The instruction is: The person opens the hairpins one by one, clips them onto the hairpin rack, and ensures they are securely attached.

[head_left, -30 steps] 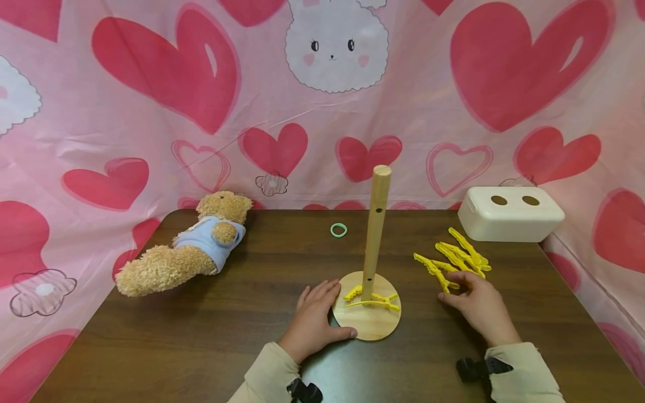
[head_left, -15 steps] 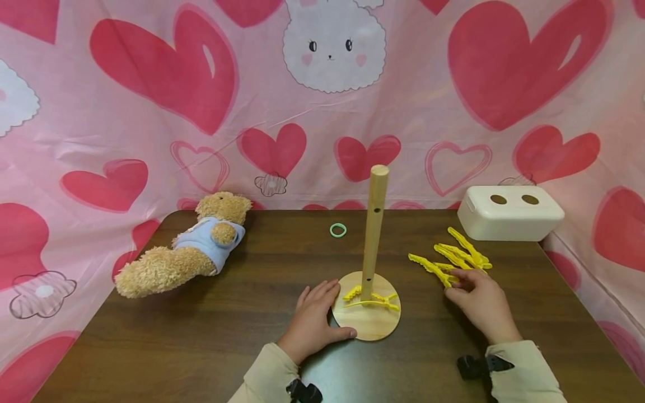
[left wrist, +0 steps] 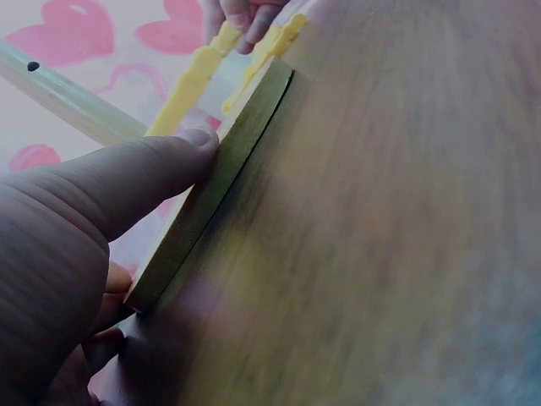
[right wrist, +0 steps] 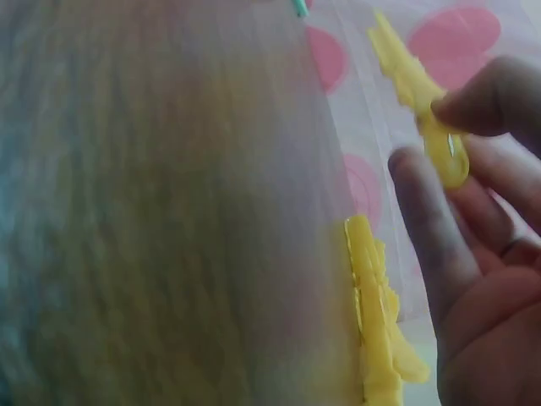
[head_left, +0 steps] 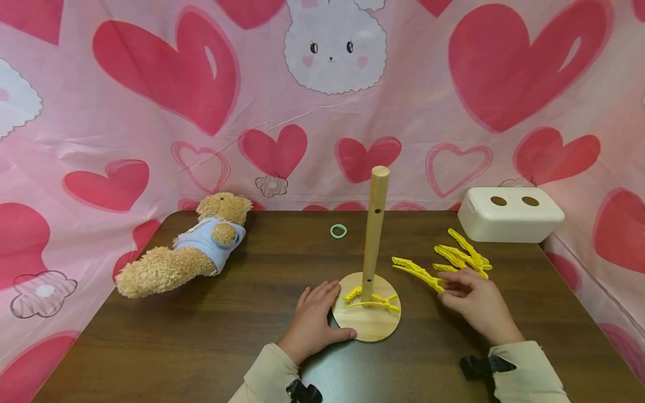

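In the head view my right hand (head_left: 481,305) pinches a yellow alligator hair clip (head_left: 417,271) between thumb and fingers, its toothed end pointing left towards the stand. The right wrist view shows that held clip (right wrist: 414,80) close up. My left hand (head_left: 317,324) holds the rim of a wooden stand's round base (head_left: 368,330), thumb at the near edge and fingers along the left. An upright wooden post (head_left: 375,235) rises from this base. Another yellow clip (head_left: 378,302) lies on the base around the post's foot, partly hidden behind it.
Several more yellow clips (head_left: 461,254) lie in a pile just beyond my right hand. A white box (head_left: 511,215) with two round holes stands at the back right. A green ring (head_left: 339,231) lies behind the stand, and a teddy bear (head_left: 201,246) lies at the left.
My right hand has taken hold of one clip and drawn it left, away from the pile, turning it somewhat flatter. My left hand and the stand stay in place.
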Motion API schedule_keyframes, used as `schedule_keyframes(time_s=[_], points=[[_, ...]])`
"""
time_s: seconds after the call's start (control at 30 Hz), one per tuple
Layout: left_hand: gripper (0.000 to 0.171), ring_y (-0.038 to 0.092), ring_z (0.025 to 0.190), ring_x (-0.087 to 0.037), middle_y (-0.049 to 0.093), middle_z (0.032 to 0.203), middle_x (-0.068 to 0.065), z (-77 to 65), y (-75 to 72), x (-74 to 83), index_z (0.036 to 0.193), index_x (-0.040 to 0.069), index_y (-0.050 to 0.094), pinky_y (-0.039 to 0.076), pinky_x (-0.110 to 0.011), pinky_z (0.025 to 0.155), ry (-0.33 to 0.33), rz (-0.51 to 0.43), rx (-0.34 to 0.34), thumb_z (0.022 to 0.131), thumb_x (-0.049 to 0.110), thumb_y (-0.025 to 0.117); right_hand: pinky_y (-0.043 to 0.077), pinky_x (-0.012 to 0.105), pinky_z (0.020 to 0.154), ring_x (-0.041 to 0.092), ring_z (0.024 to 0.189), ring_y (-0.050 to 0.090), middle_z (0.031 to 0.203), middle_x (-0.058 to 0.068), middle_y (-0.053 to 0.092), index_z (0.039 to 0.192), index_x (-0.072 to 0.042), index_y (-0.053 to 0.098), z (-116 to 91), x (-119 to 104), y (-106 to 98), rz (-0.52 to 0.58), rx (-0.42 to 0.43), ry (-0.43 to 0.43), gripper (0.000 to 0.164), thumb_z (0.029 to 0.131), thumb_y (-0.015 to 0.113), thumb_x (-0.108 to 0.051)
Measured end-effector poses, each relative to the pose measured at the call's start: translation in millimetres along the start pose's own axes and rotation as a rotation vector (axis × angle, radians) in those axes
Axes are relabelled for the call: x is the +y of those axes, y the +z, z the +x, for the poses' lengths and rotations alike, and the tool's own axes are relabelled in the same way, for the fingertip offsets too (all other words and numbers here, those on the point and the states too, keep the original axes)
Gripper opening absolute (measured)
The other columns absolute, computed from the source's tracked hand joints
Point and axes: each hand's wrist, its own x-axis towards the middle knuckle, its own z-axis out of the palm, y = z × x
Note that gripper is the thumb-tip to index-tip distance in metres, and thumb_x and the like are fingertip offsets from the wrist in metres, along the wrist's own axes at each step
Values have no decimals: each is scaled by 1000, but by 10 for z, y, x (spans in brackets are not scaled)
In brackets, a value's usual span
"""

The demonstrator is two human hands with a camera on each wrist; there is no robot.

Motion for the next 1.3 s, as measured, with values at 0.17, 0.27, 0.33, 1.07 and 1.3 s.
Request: schedule_keyframes(time_s=[0.17,0.27,0.33,1.07,1.3], points=[[99,32,147,-30,43,156,-8,3,3,-1,151,6,45,14,-58,119,-1,3,0,75,55,84,56,19,70,6,80,66,101,5,68,111,-5,76,-19,-87,2,11,-62,-9,32,80,82,-5],[99,32,147,-29,43,156,-8,3,5,-3,151,6,45,14,-58,119,-1,4,-1,75,56,83,56,20,70,8,79,65,98,3,68,110,-7,77,-33,-142,-5,18,-81,-27,32,79,82,-4],[99,32,147,-29,43,156,-7,3,6,-3,151,6,45,14,-58,119,-1,6,-1,75,56,83,56,21,70,10,79,65,97,2,67,110,-8,77,-41,-178,-15,20,-94,-34,31,79,82,-4],[99,31,147,-29,43,156,-8,2,5,-12,152,7,44,14,-59,119,0,12,-10,76,56,83,57,25,71,10,81,64,90,1,60,108,-10,77,-86,-440,148,140,-244,-160,32,78,82,-2],[97,31,147,-29,43,156,-7,7,-7,6,152,6,45,14,-59,119,2,22,-17,76,56,82,58,25,72,9,82,65,90,0,59,109,-6,77,-88,-499,243,147,-208,-181,34,77,81,4]])
